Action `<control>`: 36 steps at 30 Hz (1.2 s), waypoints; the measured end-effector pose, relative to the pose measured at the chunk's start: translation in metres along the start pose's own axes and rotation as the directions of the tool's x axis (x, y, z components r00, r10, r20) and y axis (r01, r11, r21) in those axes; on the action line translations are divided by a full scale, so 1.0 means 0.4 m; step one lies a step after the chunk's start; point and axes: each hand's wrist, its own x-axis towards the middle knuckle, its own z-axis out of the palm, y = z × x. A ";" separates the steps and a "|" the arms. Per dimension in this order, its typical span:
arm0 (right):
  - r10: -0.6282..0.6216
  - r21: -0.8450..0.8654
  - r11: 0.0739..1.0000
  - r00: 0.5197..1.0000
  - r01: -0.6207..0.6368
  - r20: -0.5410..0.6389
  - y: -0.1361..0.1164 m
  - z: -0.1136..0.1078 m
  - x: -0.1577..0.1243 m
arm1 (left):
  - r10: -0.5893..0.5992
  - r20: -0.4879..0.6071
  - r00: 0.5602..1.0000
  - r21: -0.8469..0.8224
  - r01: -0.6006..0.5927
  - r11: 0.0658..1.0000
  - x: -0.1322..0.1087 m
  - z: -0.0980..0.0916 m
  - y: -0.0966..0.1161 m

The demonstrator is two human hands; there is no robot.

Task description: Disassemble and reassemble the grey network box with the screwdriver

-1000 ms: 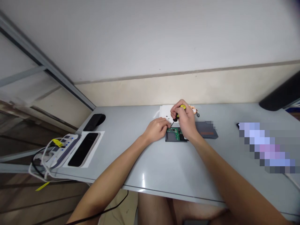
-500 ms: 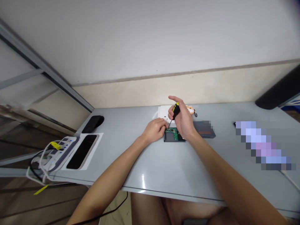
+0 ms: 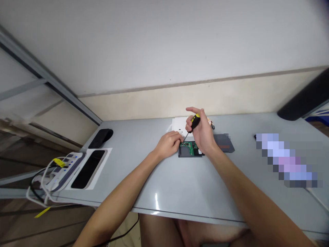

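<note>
Right hand round a screwdriver (black and yellow from here), left hand at an open case, green circuit board inside

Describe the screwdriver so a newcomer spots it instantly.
Over the grey desk, find the right hand by the green circuit board. In it, the screwdriver slants down toward the left hand; its black-and-yellow handle sets it apart from the dark grey box.

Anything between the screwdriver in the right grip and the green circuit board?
Nothing visible: the screwdriver in the right grip slants down to the far left corner of the circuit board. The left grip is close beside its tip; contact is too small to tell.
</note>
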 end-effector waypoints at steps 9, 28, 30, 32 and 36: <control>-0.016 -0.055 0.998 1.000 0.018 0.022 -0.002 -0.004 -0.003 | -0.004 0.017 1.000 0.023 0.004 1.000 0.001 -0.003 0.004; -0.013 -0.068 0.998 1.000 0.014 0.011 -0.005 -0.013 0.002 | 0.636 -0.027 0.771 0.278 -0.605 0.746 -0.028 0.038 0.121; -0.042 -0.088 0.995 0.999 0.041 -0.008 0.004 -0.014 0.003 | 0.679 -0.062 0.731 0.253 -0.647 0.720 -0.036 0.053 0.148; -0.062 -0.111 0.992 0.998 0.060 -0.018 0.011 -0.017 0.004 | 0.701 -0.100 0.707 0.229 -0.669 0.707 -0.042 0.068 0.168; -0.089 -0.157 0.984 0.996 0.087 -0.008 0.013 -0.024 0.007 | 0.713 -0.050 0.699 0.194 -0.694 0.694 -0.046 0.093 0.175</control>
